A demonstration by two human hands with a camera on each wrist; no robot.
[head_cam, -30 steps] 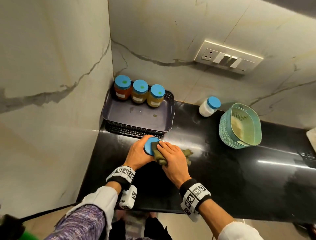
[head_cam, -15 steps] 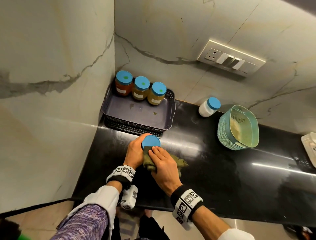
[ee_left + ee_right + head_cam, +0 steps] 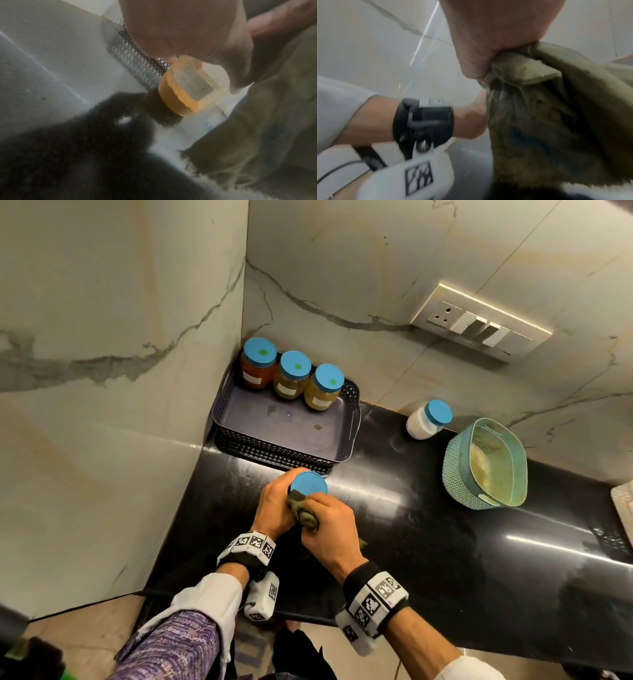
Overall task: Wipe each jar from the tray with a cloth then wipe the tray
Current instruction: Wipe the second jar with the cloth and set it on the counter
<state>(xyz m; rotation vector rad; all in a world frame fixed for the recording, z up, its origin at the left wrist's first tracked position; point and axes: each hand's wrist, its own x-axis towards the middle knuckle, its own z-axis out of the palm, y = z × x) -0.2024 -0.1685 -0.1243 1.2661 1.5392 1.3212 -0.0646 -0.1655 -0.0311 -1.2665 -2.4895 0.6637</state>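
Hands (image 3: 301,515) gripping jar (image 3: 308,483), cloth (image 3: 303,513)

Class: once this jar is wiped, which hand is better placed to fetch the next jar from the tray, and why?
Left, probably. The left hand grips the blue-lidded jar nearest the dark plastic tray; the right hand holds the olive cloth.

Place: a home kitchen corner.
Surface: polished black stone surface (image 3: 445,542) against veined marble walls (image 3: 120,302).
Fittings: socket-and-switch plate (image 3: 479,332) on the wall.
Goods: blue-lidded jars (image 3: 291,374) in a dark tray (image 3: 346,436); teal basket (image 3: 483,463).
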